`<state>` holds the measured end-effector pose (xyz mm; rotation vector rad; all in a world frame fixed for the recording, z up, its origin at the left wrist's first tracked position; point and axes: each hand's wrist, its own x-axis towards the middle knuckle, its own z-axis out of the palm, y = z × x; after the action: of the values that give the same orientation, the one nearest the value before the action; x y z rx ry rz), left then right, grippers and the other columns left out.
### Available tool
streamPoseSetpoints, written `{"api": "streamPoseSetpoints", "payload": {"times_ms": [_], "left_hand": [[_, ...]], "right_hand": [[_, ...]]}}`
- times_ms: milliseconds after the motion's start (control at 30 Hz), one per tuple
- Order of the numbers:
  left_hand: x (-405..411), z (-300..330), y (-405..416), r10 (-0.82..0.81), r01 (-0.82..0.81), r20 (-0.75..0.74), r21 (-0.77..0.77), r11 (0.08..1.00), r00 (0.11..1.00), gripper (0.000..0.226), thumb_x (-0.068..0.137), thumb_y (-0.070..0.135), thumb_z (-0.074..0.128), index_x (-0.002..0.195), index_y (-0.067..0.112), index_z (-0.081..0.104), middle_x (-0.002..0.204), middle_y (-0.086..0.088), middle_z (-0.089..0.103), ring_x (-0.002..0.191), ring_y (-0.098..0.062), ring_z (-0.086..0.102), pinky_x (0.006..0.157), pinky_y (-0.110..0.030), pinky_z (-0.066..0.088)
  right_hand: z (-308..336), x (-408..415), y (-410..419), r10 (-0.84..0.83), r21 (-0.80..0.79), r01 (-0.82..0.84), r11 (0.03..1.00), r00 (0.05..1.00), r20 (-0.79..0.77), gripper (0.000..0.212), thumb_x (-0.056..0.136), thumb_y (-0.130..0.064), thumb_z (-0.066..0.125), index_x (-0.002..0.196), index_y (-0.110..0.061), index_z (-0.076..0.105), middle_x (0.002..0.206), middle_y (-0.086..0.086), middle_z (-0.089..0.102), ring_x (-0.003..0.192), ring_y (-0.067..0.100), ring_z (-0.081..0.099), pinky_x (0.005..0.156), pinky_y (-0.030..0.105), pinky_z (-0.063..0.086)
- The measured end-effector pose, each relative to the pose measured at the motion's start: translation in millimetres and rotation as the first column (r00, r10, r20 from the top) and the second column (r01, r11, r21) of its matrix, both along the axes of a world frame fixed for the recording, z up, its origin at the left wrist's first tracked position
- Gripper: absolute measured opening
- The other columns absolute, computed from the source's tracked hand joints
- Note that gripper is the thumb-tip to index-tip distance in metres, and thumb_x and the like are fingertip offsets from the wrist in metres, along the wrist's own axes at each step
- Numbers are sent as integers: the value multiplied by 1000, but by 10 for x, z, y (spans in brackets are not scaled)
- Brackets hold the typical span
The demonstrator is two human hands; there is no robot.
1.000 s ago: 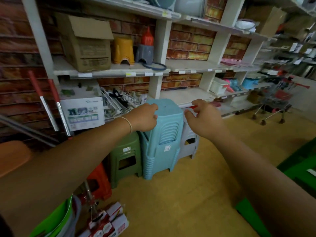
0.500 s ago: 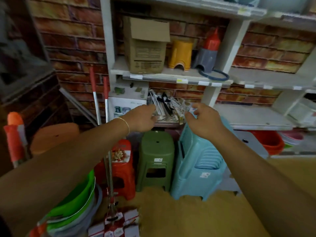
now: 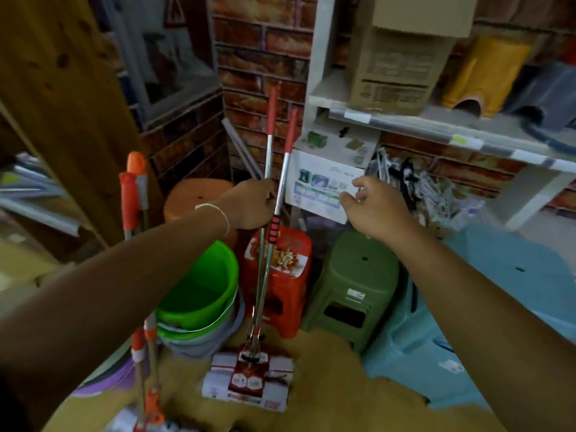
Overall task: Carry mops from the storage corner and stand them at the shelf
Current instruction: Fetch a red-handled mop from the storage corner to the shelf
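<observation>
Head view: left hand (image 3: 252,204) grips two mop poles (image 3: 274,179) mid-shaft, red tips up at 12 o'clock, heads (image 3: 249,374) on the floor at 6. Right hand (image 3: 374,207) at 3 o'clock of the poles, fingers loosely curled, holding nothing. Green bucket (image 3: 199,288) at 8, red stool (image 3: 280,269) behind poles, shelf (image 3: 436,126) at 2.

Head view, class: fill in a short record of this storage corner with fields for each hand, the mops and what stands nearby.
left hand: grips the metal poles of two red-handled mops
right hand: open, holding nothing, beside the poles
mop heads: packaged, on the floor
nearby: green plastic bucket, red plastic stool, green plastic stool
</observation>
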<state>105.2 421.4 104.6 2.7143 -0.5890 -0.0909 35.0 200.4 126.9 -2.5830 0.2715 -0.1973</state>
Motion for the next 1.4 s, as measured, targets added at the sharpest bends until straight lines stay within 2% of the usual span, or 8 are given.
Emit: {"api": "streamPoseSetpoints", "payload": {"times_ms": [333, 500, 600, 800, 1100, 1200, 1267, 1400], "left_hand": [[713, -249, 416, 28, -26, -26, 68, 997, 999, 41, 97, 22, 47, 133, 4, 49, 129, -21, 57, 118, -37, 55, 98, -39, 46], [989, -483, 430, 26, -22, -70, 61, 998, 997, 35, 97, 18, 47, 128, 3, 50, 118, -22, 61, 104, -36, 60, 73, -27, 39], [1105, -647, 435, 48, -46, -99, 19, 999, 994, 37, 96, 18, 50, 129, 2, 51, 122, -21, 60, 110, -36, 58, 82, -30, 45], [1412, -949, 331, 128, -115, -207, 74, 991, 970, 49, 92, 37, 41, 130, 6, 49, 126, -18, 58, 113, -35, 57, 94, -42, 48], [2005, -1508, -136, 328, -333, -357, 47, 942, 875, 38, 96, 34, 39, 113, 6, 60, 110, -15, 65, 102, -33, 62, 87, -35, 49], [2163, -1679, -255, 352, -370, -380, 26, 929, 855, 46, 84, 41, 36, 108, 9, 59, 105, -16, 67, 96, -35, 64, 82, -40, 51], [2214, -1770, -278, 380, -396, -382, 40, 918, 843, 43, 86, 40, 41, 113, 12, 60, 104, -14, 68, 94, -34, 65, 81, -38, 52], [2240, -1937, -248, 441, -471, -390, 23, 882, 808, 41, 87, 34, 47, 114, 8, 61, 107, -18, 67, 99, -36, 63, 86, -38, 51]], "right_hand": [[-193, 988, 456, 50, 40, -49, 998, 998, -34, 48, 97, -42, 54, 137, -15, 52, 125, 7, 63, 105, 23, 58, 82, 27, 40], [-411, 1375, 576, 105, 51, -99, 994, 984, -142, 52, 99, -40, 52, 142, -12, 48, 137, 10, 58, 119, 29, 57, 86, 25, 38], [-636, 1624, 596, 144, 58, -135, 989, 967, -208, 52, 99, -41, 52, 141, -11, 49, 138, 10, 57, 122, 29, 55, 86, 25, 37], [-1107, 2077, 502, 183, 120, -155, 981, 945, -271, 25, 98, -41, 51, 88, -18, 56, 80, -1, 56, 76, 20, 54, 59, 28, 40], [-1842, 3092, 187, 292, 255, -201, 946, 872, -392, 24, 96, -38, 55, 86, -16, 52, 79, 2, 56, 65, 13, 53, 57, 26, 38], [-2019, 3521, 152, 279, 274, -166, 947, 846, -453, 36, 96, -39, 55, 118, -11, 57, 108, 10, 60, 97, 25, 62, 75, 30, 43], [-2069, 3762, 174, 261, 309, -118, 944, 839, -477, 65, 96, -38, 56, 147, -4, 35, 139, 16, 50, 122, 32, 54, 89, 33, 47], [-2138, 4106, 278, 205, 564, 89, 821, 876, -436, 82, 91, -40, 65, 154, -8, 22, 152, 13, 40, 134, 31, 45, 107, 42, 43]]}}
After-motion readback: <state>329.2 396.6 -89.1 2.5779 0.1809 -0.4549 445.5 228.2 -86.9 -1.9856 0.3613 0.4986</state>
